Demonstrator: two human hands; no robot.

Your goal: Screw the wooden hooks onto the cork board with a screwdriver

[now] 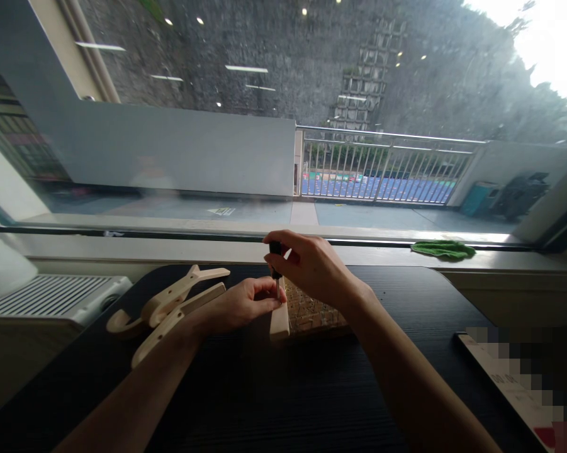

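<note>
My right hand (314, 261) grips the black handle of a screwdriver (275, 250), which stands upright with its metal shaft pointing down. The shaft meets a pale wooden bar (279, 324) along the left edge of a brown, woven-looking panel (310, 312). Fingers of my left hand (243, 307) are pinched around the shaft's lower end, against the bar; whatever lies between them is hidden. Left of that hand, curved pale wooden pieces (167, 301) with drilled holes lie on the table, partly covered by my left forearm.
The dark table (236, 396) stands against a window sill (202, 250). A green cloth (443, 249) lies on the sill at right. On the left are a white slatted unit (56, 296) and a rounded white object (4, 270). A partly blurred flat box (505, 384) sits at the right edge.
</note>
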